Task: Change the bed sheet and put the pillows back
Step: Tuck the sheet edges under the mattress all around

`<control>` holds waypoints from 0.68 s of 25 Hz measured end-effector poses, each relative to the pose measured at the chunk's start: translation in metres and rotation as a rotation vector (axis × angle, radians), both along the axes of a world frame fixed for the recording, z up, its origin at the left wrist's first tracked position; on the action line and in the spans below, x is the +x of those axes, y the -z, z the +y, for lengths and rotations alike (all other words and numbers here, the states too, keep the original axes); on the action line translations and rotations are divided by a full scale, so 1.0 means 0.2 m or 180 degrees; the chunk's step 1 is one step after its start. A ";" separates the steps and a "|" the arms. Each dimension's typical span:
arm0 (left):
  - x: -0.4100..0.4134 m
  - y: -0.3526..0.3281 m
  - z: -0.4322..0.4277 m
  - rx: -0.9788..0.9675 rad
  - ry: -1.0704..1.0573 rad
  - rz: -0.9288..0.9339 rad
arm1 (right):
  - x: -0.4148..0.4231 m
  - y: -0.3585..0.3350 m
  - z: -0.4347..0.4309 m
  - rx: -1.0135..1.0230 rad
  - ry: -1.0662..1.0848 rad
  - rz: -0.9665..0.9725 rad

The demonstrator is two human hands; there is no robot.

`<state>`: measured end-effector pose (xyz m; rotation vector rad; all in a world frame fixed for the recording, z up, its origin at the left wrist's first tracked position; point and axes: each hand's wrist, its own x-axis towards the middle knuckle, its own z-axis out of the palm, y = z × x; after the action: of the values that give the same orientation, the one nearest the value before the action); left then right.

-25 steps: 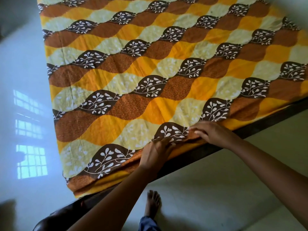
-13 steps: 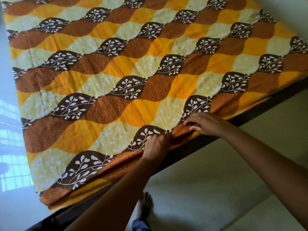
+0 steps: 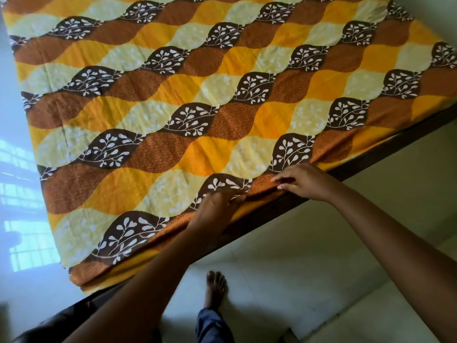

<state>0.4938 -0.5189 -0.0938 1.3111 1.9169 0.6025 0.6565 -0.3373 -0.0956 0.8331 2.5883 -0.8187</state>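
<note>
Nearest, a bare foot [image 3: 215,289] and a blue trouser leg [image 3: 210,325] stand on a pale tiled floor [image 3: 321,256], which runs open along the near side of the bed. Two bare forearms reach forward to the near rail of a dark bed frame [image 3: 371,158], which slants from lower left up to the right.

At that rail, about midway along it, the left hand [image 3: 215,209] shows its back, with its fingers curled tight into the hanging edge of a cotton bed sheet [image 3: 197,95] printed in wavy bands of orange, yellow, rust brown and dark brown leaf shapes. Just beside it, the right hand [image 3: 304,181] pinches a raised fold of the same edge between thumb and narrowly parted fingers [image 3: 275,179].

The bed sheet lies flat over the mattress, and its printed bands run parallel to the near rail. Its near left corner hangs over the frame, and its far end is cut off by the top of the view. Left of the bed, glossy floor reflects a barred window [image 3: 27,243].
</note>
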 end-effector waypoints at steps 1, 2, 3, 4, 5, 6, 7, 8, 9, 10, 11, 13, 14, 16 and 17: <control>-0.06 -0.02 -0.08 0.0114 -0.0126 0.0102 | -0.03 -0.01 -0.06 -0.0016 0.0003 0.0161; -0.12 -0.03 -0.18 0.0154 -0.0198 0.0206 | -0.07 -0.01 -0.14 -0.0036 -0.0002 0.0336; -0.18 -0.04 -0.28 0.0087 -0.0249 0.0314 | -0.11 -0.01 -0.22 -0.0084 -0.0035 0.0499; -0.24 -0.05 -0.39 -0.0015 -0.0347 0.0413 | -0.17 -0.02 -0.31 -0.0173 -0.0114 0.0621; -0.30 -0.06 -0.48 -0.0105 -0.0491 0.0502 | -0.24 -0.02 -0.40 -0.0275 -0.0210 0.0705; -0.34 -0.05 -0.58 -0.0155 -0.0667 0.0561 | -0.31 -0.02 -0.47 -0.0348 -0.0325 0.0753; -0.37 -0.04 -0.67 -0.0186 -0.0836 0.0619 | -0.38 0.00 -0.54 -0.0364 -0.0482 0.0781; -0.39 -0.02 -0.75 -0.0227 -0.0933 0.0692 | -0.44 0.02 -0.60 -0.0298 -0.0676 0.0776; -0.39 0.01 -0.82 -0.0263 -0.0935 0.0759 | -0.49 0.05 -0.65 -0.0179 -0.0864 0.0729; -0.38 0.04 -0.86 -0.0234 -0.0914 0.0791 | -0.52 0.06 -0.68 -0.0058 -0.0986 0.0650; -0.36 0.06 -0.88 -0.0170 -0.0940 0.0828 | -0.54 0.08 -0.69 0.0021 -0.1051 0.0543; -0.35 0.06 -0.89 -0.0041 -0.0946 0.0944 | -0.57 0.08 -0.70 0.0008 -0.1174 0.0297; -0.36 0.06 -0.90 0.0031 -0.0875 0.0965 | -0.58 0.07 -0.69 -0.0071 -0.1254 0.0180; -0.39 0.04 -0.93 0.0114 -0.0708 0.0894 | -0.60 0.05 -0.67 -0.0381 -0.1375 -0.0034; -0.41 0.03 -0.93 0.0050 -0.0609 0.0841 | -0.61 0.05 -0.67 -0.0526 -0.1441 -0.0152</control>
<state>0.4124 -0.7054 -0.1005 1.2773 2.2765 0.5612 0.5337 -0.4708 -0.1055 0.2011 2.4795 -0.8414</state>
